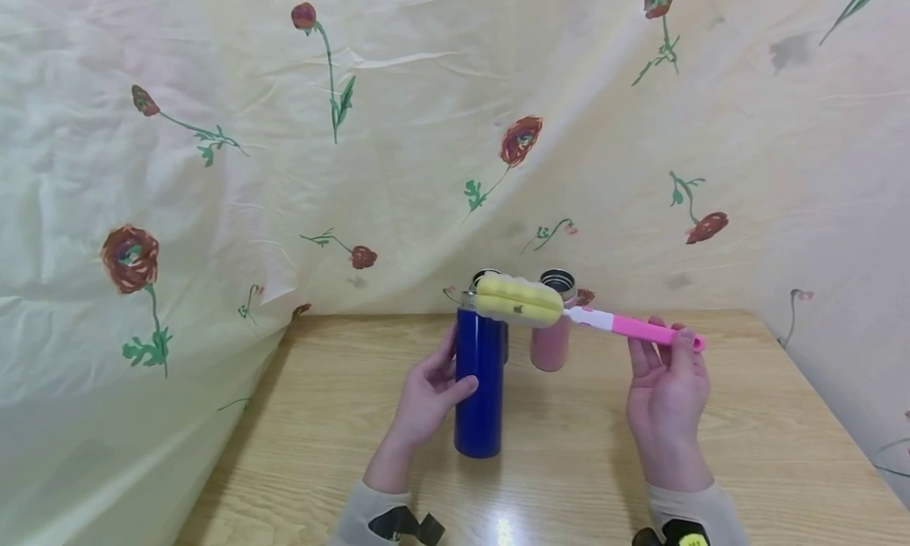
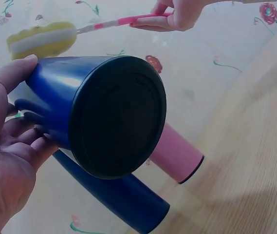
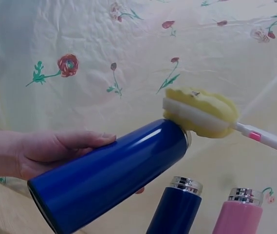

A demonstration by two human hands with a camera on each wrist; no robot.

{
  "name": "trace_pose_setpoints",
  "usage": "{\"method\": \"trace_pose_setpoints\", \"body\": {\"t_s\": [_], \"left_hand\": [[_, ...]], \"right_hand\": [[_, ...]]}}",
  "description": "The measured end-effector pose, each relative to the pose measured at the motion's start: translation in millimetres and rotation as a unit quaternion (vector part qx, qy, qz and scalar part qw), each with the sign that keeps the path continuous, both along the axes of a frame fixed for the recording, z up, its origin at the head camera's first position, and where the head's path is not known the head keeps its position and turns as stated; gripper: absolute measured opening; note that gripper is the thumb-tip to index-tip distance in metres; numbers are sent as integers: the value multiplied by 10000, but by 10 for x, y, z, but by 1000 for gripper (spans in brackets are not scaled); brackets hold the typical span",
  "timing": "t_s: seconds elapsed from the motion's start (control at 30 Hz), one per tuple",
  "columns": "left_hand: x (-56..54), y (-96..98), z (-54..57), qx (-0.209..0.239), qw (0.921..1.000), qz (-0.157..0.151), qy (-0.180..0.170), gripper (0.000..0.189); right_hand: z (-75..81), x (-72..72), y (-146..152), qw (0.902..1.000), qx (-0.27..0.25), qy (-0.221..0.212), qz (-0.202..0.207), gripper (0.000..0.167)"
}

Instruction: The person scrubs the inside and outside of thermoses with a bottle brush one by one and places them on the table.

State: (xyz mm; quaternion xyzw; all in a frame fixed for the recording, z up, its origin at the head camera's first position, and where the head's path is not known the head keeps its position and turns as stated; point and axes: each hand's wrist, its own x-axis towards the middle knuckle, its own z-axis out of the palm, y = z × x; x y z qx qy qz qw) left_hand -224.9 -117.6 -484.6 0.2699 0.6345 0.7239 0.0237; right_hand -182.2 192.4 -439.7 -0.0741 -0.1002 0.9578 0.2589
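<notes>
My left hand (image 1: pixel 421 404) grips a blue bottle (image 1: pixel 479 388) round its side, holding it up off the table; its dark base (image 2: pixel 119 117) fills the middle of the left wrist view. By its pink handle, my right hand (image 1: pixel 668 388) pinches a bottle brush (image 1: pixel 519 299). The brush's yellow and white sponge head (image 3: pixel 201 113) lies sideways across the blue bottle's mouth, outside it. Whether the sponge touches the rim I cannot tell. In the right wrist view only a sliver of the right hand shows at the edge.
Behind the held bottle stand a dark blue bottle (image 3: pixel 177 209) and a pink bottle (image 1: pixel 550 344), both with shiny metal necks. They are on a wooden table (image 1: pixel 341 419). A flower-printed cloth (image 1: pixel 412 159) hangs behind and along the sides.
</notes>
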Motion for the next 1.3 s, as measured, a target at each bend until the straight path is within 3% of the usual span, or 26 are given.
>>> {"method": "trace_pose_setpoints", "body": {"t_s": [0.23,0.9,1.3], "left_hand": [[3,-19,7,36,9999,138,-38,81],[12,-51,45,471,9988,-97,98,78],[6,-58,50,498,9986,-69,132,78]], "right_hand": [[-23,-8,17,9980,382,-334,373,28],[-50,-12,52,9952,570,-67,797,21],[-58,-30,55,9923,651,-111,1050,23]]}}
